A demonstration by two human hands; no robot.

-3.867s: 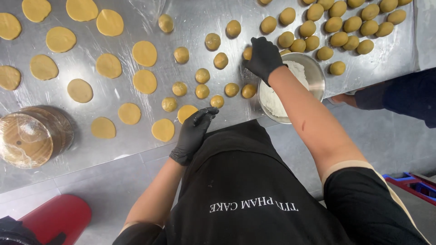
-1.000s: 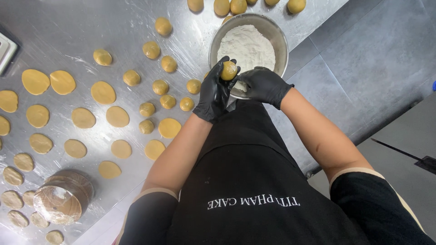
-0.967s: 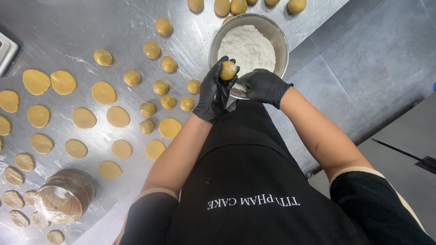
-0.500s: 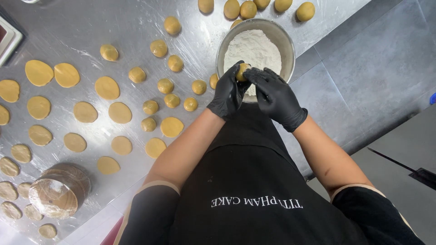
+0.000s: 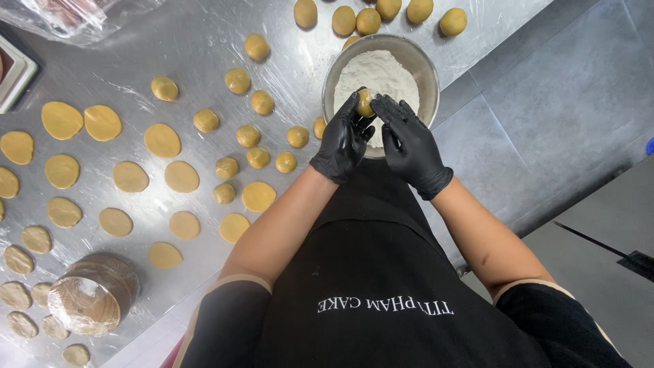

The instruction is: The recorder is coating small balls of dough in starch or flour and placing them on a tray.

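The left hand in a black glove (image 5: pixel 343 141) and the right hand in a black glove (image 5: pixel 409 144) meet over a round shiny metal bowl of white flour (image 5: pixel 411 56). Between them sits one small round ball of yellow dough (image 5: pixel 366 102) — the left fingers curl around it, and the right fingertips touch its side with the fingers spread a little. The ball hangs just above the flour, near the bowl's front rim.

The bowl stands at the edge of a silver metal table covered with clear plastic wrap (image 5: pixel 204 48). More small yellow dough balls (image 5: pixel 259 102) lie to the left of the bowl, and a row of them (image 5: pixel 368 20) sits behind it. Further left lie flat yellow dough circles (image 5: pixel 129 177). A round brown wooden press (image 5: pixel 92 296) stands near the table's front corner. Right of the table is a grey tiled floor (image 5: pixel 545 102).
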